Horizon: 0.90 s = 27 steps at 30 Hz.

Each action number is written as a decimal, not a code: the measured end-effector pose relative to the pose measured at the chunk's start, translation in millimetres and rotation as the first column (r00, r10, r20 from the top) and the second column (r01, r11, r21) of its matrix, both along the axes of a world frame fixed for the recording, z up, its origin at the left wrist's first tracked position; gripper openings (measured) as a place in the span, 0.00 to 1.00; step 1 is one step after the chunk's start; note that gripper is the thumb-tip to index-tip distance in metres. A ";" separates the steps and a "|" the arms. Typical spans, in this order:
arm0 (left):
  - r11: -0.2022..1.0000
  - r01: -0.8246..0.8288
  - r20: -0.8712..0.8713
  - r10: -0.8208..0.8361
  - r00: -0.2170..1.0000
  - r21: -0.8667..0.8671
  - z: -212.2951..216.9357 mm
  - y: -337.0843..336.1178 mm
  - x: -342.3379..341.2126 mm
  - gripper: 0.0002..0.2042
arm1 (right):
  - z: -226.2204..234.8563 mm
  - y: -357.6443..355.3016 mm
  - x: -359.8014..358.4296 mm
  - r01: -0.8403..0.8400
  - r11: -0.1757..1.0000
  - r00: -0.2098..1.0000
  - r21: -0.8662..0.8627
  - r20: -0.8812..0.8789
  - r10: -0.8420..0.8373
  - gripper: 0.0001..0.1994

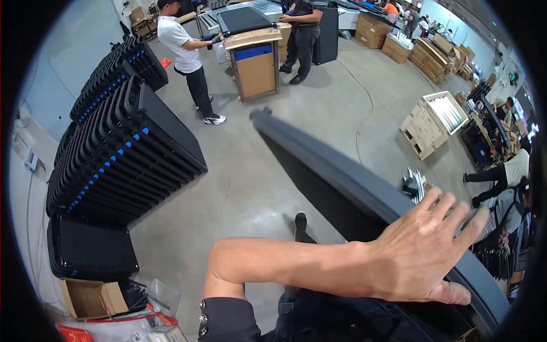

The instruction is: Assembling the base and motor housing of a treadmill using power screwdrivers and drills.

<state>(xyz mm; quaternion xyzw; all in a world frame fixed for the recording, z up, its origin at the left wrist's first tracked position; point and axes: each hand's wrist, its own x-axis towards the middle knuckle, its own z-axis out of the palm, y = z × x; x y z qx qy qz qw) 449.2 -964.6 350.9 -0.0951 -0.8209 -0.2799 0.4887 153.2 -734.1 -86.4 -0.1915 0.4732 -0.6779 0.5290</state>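
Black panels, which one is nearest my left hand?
The slanting black panel directly under your left hand. The others sit away from it, such as the close-packed row on the left and the one lying on the workbench.

Smooth grey concrete floor. Standing on it at left: long row of flat black panels with blue tabs. At right: pale wooden crate; farther back, large brown cardboard box. Thin pale cable curving across floor, left of crate. Light wooden tabletop, upper middle: flat black rectangular panel lying on it.
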 end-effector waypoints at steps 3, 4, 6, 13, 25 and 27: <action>0.981 0.078 0.280 -0.127 0.952 0.180 -9.6 -71.5 -14.9 0.46 | -4.5 -81.8 -27.7 0.023 1.000 1.000 -0.003 0.011 -0.023 0.22; 0.948 0.051 0.354 -0.167 0.920 0.314 -19.1 -109.9 -18.6 0.43 | -4.1 -110.9 -40.6 0.033 0.999 0.999 -0.007 0.012 -0.033 0.22; 0.782 -0.096 0.474 -0.270 0.838 0.616 -28.9 -201.2 -5.5 0.37 | -2.0 -168.3 -53.3 0.049 0.999 0.998 -0.010 0.033 -0.049 0.22; -0.348 -0.122 0.124 -0.015 0.992 0.930 -233.6 -463.7 26.5 0.25 | -1.4 -375.0 -89.6 0.133 0.990 0.987 -0.036 0.101 -0.128 0.23; -0.566 0.274 -0.197 0.193 0.961 0.778 -468.6 -772.2 112.5 0.17 | 46.2 -705.2 -64.8 0.362 0.930 0.932 -0.063 0.011 -0.362 0.23; -0.570 0.012 -0.043 -0.041 0.998 0.822 -430.1 -846.8 139.5 0.21 | 71.3 -737.9 -73.7 0.395 0.917 0.917 -0.055 -0.031 -0.397 0.23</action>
